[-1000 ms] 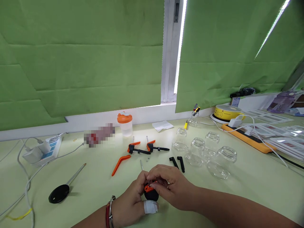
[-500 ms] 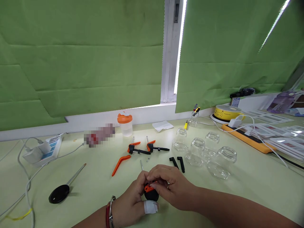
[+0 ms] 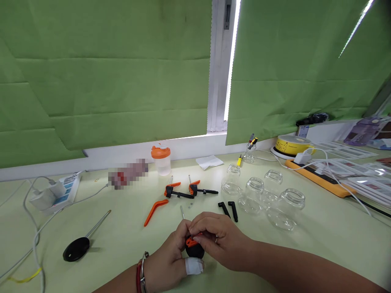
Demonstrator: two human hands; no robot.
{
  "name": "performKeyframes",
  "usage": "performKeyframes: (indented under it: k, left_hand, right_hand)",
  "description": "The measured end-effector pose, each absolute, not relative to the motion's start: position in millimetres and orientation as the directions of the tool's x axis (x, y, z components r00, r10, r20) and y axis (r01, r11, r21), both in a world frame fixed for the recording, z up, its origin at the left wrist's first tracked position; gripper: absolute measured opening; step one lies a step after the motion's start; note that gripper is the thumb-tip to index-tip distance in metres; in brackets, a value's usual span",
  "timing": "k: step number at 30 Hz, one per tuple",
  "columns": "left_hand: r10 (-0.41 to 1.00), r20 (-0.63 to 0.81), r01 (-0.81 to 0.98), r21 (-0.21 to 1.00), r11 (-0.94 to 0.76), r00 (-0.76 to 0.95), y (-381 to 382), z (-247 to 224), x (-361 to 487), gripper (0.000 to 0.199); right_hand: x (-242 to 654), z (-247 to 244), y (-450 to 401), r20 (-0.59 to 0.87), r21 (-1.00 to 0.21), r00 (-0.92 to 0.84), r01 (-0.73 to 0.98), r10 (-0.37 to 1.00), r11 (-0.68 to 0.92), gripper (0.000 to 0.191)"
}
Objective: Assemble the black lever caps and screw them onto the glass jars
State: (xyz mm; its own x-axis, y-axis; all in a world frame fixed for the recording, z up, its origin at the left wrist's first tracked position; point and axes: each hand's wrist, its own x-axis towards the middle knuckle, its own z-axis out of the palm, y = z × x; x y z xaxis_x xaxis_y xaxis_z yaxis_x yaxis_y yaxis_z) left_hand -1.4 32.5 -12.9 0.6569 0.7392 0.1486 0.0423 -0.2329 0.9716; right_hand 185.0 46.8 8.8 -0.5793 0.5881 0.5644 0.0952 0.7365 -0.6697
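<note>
My left hand (image 3: 172, 256) is closed round a black cap (image 3: 195, 251) with an orange piece (image 3: 191, 243) on its top and a thin metal rod (image 3: 182, 211) pointing away from me. A white wrap covers that hand's thumb. My right hand (image 3: 216, 240) bends over the same cap, its thumb and fingers pinched at the orange piece; whatever small part lies between the fingertips is hidden. Just beyond the hands are two black levers (image 3: 229, 211) and a few tiny metal nuts (image 3: 190, 205). A loose orange lever (image 3: 155, 211) rests farther left.
Two orange-and-black assemblies (image 3: 177, 193) lie behind my hands. Several clear glass jars (image 3: 251, 199) stand at the right. At left is another black cap with a rod (image 3: 77, 249), near a power strip (image 3: 67, 191) and cables. An orange-lidded cup (image 3: 161, 158) stands by the wall.
Both hands stay in almost the same place on the cap. The right fingertips have shifted only slightly over the orange piece.
</note>
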Motion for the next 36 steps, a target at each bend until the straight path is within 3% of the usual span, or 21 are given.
performKeyframes:
  k: [36]
  left_hand:
    - [0.749, 0.116, 0.075, 0.973, -0.216, 0.652, 33.1, -13.1, -2.0, 0.033]
  right_hand:
    - [182.8, 13.9, 44.0, 0.539, -0.656, -0.596, 0.146, 0.595, 0.74, 0.024]
